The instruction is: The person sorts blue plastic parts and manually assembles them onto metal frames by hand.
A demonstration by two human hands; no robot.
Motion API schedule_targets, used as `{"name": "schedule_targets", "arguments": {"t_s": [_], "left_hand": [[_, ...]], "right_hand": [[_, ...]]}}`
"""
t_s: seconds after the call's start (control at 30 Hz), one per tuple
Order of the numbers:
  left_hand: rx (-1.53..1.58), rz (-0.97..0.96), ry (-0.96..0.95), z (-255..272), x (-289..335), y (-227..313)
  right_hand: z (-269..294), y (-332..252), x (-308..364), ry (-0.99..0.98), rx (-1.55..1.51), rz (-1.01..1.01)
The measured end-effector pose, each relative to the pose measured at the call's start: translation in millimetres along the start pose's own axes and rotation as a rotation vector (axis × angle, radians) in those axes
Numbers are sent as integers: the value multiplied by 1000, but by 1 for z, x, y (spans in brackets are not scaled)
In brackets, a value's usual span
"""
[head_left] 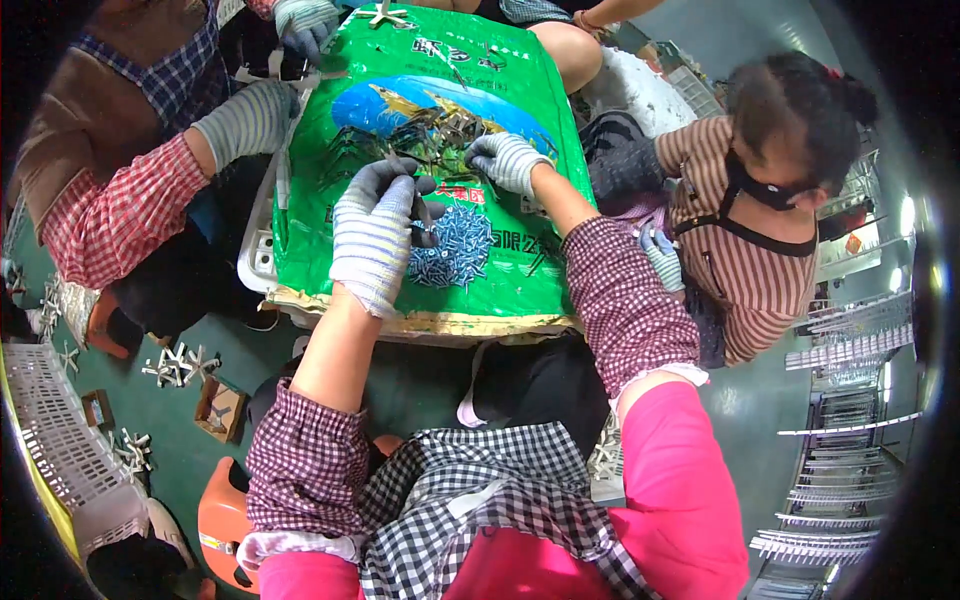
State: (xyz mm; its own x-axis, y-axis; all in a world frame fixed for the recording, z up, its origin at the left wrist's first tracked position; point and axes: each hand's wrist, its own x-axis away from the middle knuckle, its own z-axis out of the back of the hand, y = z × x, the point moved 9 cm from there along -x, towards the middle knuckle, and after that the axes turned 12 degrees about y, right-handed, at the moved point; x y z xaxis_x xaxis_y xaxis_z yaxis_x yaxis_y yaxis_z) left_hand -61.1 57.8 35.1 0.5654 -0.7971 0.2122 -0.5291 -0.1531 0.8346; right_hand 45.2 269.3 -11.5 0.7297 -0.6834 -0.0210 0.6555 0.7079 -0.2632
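In the head view, a green printed sheet (310,240) covers the counter, with a heap of dark, thin metal pieces (440,130) near its middle and a pile of small bluish screws (448,255) nearer the person. The left hand (378,215), in a striped glove with grey fingers, is raised just left of both heaps, its fingers bent; grey glove and dark metal blend there, so I cannot tell whether it grips a piece. The right hand (508,163), gloved likewise, has its fingers curled at the right edge of the dark heap; whether a piece is pinched there cannot be told. At the left, a co-worker in red checked sleeves (120,225) has gloved hands by the sheet's far left edge. Another co-worker, in a striped top (770,265), sits at the right. An orange stool (222,520) and pale star-shaped parts (180,366) are on the floor at the left.
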Motion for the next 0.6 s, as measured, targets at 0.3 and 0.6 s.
{"name": "schedule_targets", "arguments": {"t_s": [0.3,0.6], "left_hand": [[-2,-23,2,-1,0,2],[-7,-64,-65,-7,0,-13]], "right_hand": [[7,-13,5,-19,9,-41],[10,-7,-4,55,69,-185]]}}
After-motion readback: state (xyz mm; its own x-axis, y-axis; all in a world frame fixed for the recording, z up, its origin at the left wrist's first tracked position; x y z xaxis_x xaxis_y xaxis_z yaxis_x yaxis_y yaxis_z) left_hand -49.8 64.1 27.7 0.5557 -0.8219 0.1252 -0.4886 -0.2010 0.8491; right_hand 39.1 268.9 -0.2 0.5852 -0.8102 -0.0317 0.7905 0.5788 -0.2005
